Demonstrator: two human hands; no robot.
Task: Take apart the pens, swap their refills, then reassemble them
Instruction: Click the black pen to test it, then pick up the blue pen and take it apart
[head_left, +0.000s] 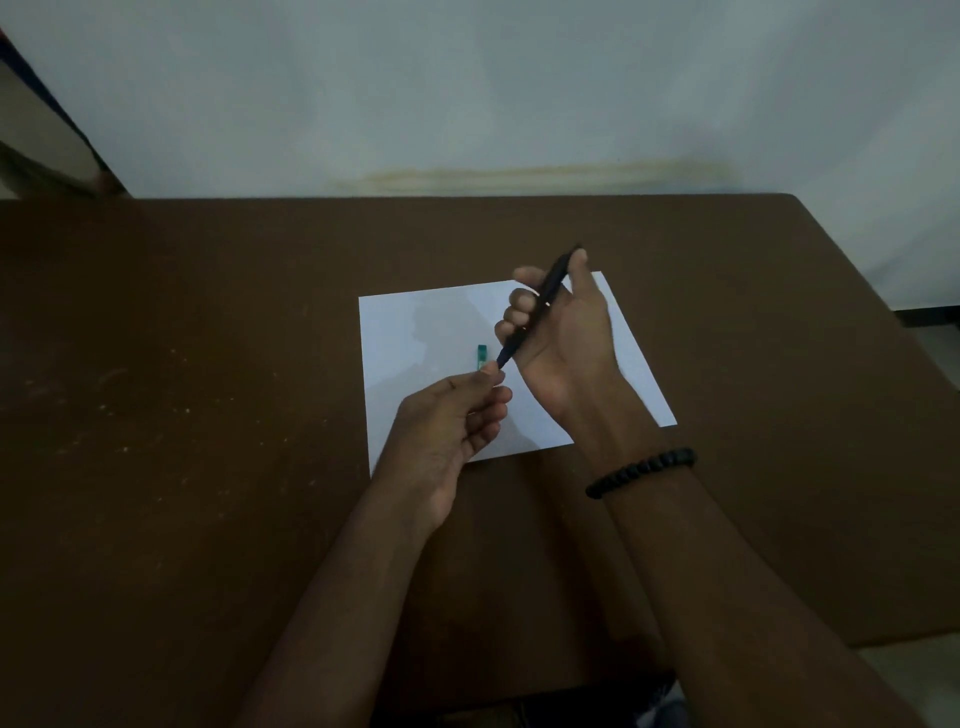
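While the right hand (558, 332) wraps its fingers around the slim dark pen barrel (540, 306) and holds it slanted above the white sheet of paper (415, 332), the left hand (447, 421) pinches narrowly at the pen's lower tip, thumb and forefinger closed on that end. Whether they grasp a screw-on nose cone or the point of the refill is too small and too dim to tell. A short teal plastic piece (482, 356), perhaps a cap or part of the second pen, lies on the paper just beside the pinching fingertips; no other pen shows in this view. Judging by the pose, the step in hand is loosening or drawing out the tip end of the dark pen, so the task looks early. To do it well, the right hand's grip should hold the barrel firm without squeezing the end being worked, while the left turns or pulls straight along the pen's axis, not sideways, lest a thin refill bend. Keeping both hands low over the paper on the brown desk (208, 364) means a small spring or cone that slips free lands on the white sheet, where it is easily seen in this poor light.
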